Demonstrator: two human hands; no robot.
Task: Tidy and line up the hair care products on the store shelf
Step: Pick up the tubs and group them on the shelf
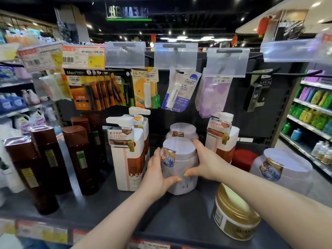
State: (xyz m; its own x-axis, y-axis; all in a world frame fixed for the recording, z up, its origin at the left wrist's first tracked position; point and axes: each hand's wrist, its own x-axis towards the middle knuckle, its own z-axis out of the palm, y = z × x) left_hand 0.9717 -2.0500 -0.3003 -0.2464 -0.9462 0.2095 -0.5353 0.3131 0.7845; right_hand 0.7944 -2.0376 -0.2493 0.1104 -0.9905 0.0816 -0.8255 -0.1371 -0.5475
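A pale lilac jar [179, 159] with a white lid stands mid-shelf. My left hand [158, 174] grips its left side and my right hand [204, 162] grips its right side, thumbs meeting at the front. A second lilac jar [182, 131] stands right behind it. White pump bottles [125, 153] stand just to its left, and another white pump bottle [221, 135] to its right. Several tall brown bottles [79, 157] fill the left of the dark shelf [179, 218].
A gold-lidded tub [235, 212] sits near the front edge at the right, with a larger lilac jar [282, 169] and a red lid [243, 158] behind it. Lip balm cards [145, 88] hang on pegs above. Price tags [43, 230] line the shelf front.
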